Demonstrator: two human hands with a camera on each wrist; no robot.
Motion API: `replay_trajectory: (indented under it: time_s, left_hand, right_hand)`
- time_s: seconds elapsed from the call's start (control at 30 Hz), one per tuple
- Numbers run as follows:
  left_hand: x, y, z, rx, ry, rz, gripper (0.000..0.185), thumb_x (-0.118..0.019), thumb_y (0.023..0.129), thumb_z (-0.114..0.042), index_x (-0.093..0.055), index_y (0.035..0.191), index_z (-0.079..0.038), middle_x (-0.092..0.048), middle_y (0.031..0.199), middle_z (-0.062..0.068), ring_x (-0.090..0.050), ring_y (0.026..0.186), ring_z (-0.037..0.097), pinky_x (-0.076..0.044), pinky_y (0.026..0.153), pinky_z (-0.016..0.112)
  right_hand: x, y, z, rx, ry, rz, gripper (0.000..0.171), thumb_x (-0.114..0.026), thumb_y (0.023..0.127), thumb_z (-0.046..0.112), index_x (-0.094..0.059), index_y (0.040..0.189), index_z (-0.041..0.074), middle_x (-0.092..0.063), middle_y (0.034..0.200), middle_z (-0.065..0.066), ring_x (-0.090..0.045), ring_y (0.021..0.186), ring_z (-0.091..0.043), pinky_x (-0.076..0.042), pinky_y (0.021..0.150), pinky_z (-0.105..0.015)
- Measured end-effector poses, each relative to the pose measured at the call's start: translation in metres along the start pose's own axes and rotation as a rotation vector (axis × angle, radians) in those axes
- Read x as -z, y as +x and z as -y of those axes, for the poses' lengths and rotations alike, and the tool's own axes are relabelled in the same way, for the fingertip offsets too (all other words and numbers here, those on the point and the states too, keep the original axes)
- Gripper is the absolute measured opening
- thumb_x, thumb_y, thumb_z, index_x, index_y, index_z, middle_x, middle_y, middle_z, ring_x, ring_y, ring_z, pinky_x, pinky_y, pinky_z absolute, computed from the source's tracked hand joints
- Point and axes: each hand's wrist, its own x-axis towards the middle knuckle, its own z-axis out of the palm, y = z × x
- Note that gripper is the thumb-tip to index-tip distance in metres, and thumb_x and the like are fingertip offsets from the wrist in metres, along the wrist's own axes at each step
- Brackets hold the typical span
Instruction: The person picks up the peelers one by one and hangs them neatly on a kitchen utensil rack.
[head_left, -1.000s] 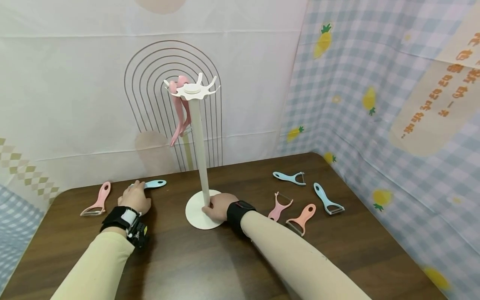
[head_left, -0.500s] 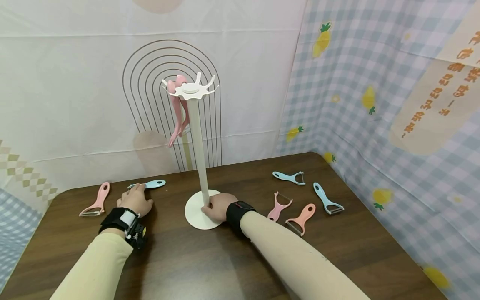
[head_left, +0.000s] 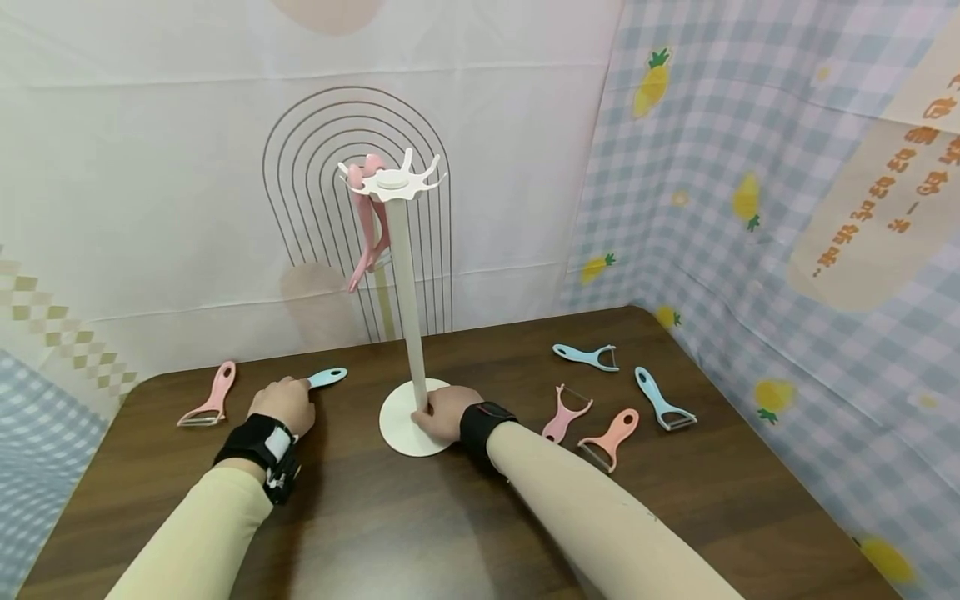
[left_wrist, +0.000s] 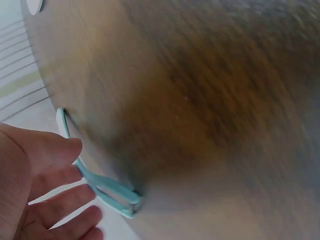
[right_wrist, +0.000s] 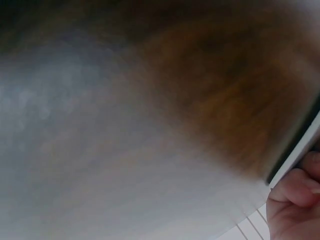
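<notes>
My left hand (head_left: 283, 406) pinches a light blue peeler (head_left: 327, 377) at the table's back left; its handle sticks out to the right. In the left wrist view, the peeler (left_wrist: 107, 185) shows nearly edge-on between thumb and fingers, its blade end pointing away. A white utensil stand (head_left: 408, 292) rises in the middle, a ring of hooks at its top. Low at its round base, my right hand (head_left: 450, 410) grips it, thumb on top. The right wrist view catches only curled fingers (right_wrist: 300, 187) at the base's edge. Two pink peelers (head_left: 365, 225) hang from the left hooks.
A pink peeler (head_left: 213, 398) lies left of my left hand. On the right lie a pink peeler (head_left: 564, 415), an orange peeler (head_left: 613, 435) and two light blue peelers (head_left: 585, 356). Patterned cloth (head_left: 517, 167) hangs behind the brown table (head_left: 390, 533).
The view has shifted slightly. My left fingers have closed round the blue peeler, and its handle has turned a little towards me. The right hand stays on the stand.
</notes>
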Motion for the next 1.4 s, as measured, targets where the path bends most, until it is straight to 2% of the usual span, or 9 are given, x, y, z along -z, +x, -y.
replay_trajectory:
  time_s: [0.17,0.3,0.4,0.63,0.87,0.97,1.1,1.2,1.4]
  left_hand:
    - [0.004,-0.006,-0.011,-0.007,0.012,0.008,0.015,-0.055,0.087,0.000,-0.067,0.087,0.009,-0.066,0.083,0.024,-0.064,0.075,0.039,-0.051,0.065,0.053]
    - [0.003,-0.010,-0.016,-0.037,0.069,-0.048,0.011,-0.056,0.084,0.008,-0.066,0.080,0.008,-0.065,0.074,0.021,-0.064,0.069,0.038,-0.052,0.063,0.051]
    - [0.002,-0.011,-0.018,-0.047,0.090,-0.079,0.012,-0.057,0.085,0.011,-0.067,0.078,0.008,-0.065,0.073,0.020,-0.064,0.068,0.038,-0.052,0.062,0.051]
    - [-0.003,-0.006,-0.019,-0.057,0.084,-0.079,0.012,-0.060,0.085,0.007,-0.067,0.075,0.004,-0.065,0.070,0.017,-0.063,0.065,0.037,-0.051,0.058,0.050]
    - [-0.002,0.001,-0.015,0.004,0.059,-0.060,0.006,-0.067,0.083,-0.001,-0.068,0.078,0.002,-0.066,0.077,0.019,-0.063,0.067,0.039,-0.050,0.055,0.052]
    - [-0.001,0.003,-0.015,0.019,0.048,-0.048,0.006,-0.064,0.083,0.001,-0.068,0.079,0.001,-0.067,0.079,0.021,-0.063,0.069,0.039,-0.050,0.056,0.053]
    - [0.001,0.003,-0.017,0.029,0.049,-0.030,0.016,-0.056,0.085,0.008,-0.068,0.077,0.001,-0.066,0.078,0.021,-0.063,0.068,0.039,-0.050,0.055,0.051]
    - [0.002,0.003,-0.018,0.051,0.051,-0.009,0.016,-0.056,0.086,0.007,-0.069,0.078,0.001,-0.067,0.079,0.022,-0.063,0.070,0.040,-0.050,0.054,0.051]
    - [0.005,0.004,-0.014,0.073,0.056,0.012,0.003,-0.068,0.080,-0.003,-0.068,0.078,0.000,-0.067,0.080,0.021,-0.063,0.071,0.041,-0.049,0.052,0.052]
  right_hand:
    - [-0.002,0.002,-0.001,-0.004,-0.014,-0.001,0.032,-0.053,0.094,0.046,-0.069,0.100,0.019,-0.062,0.077,0.010,-0.056,0.071,-0.008,-0.045,0.067,-0.029]
    - [-0.001,0.001,0.000,-0.005,-0.012,0.002,0.032,-0.053,0.094,0.047,-0.069,0.101,0.020,-0.062,0.078,0.011,-0.056,0.072,-0.008,-0.045,0.068,-0.028]
    - [-0.001,0.001,-0.001,-0.003,-0.013,0.008,0.032,-0.053,0.094,0.047,-0.069,0.097,0.020,-0.061,0.075,0.010,-0.056,0.071,-0.008,-0.045,0.067,-0.028]
    - [-0.004,0.003,-0.006,0.010,-0.037,0.013,0.031,-0.052,0.094,0.047,-0.067,0.087,0.021,-0.058,0.067,0.011,-0.054,0.065,-0.008,-0.043,0.062,-0.027]
    - [0.000,0.002,-0.002,0.017,-0.025,0.010,0.031,-0.053,0.094,0.047,-0.068,0.092,0.020,-0.059,0.069,0.010,-0.055,0.067,-0.009,-0.044,0.064,-0.028]
    - [-0.001,0.002,-0.002,0.014,-0.030,0.013,0.031,-0.052,0.095,0.047,-0.068,0.093,0.020,-0.058,0.068,0.010,-0.055,0.067,-0.008,-0.044,0.063,-0.028]
    - [-0.002,0.002,-0.001,0.016,-0.021,0.016,0.031,-0.052,0.094,0.046,-0.068,0.092,0.020,-0.058,0.068,0.010,-0.055,0.066,-0.009,-0.044,0.063,-0.028]
    - [-0.001,0.001,0.001,0.016,-0.021,0.021,0.031,-0.052,0.094,0.046,-0.068,0.091,0.019,-0.059,0.069,0.009,-0.055,0.067,-0.009,-0.044,0.064,-0.028]
    - [0.001,0.002,0.000,-0.002,-0.013,0.026,0.032,-0.053,0.095,0.046,-0.069,0.094,0.019,-0.059,0.070,0.009,-0.055,0.068,-0.009,-0.044,0.065,-0.029]
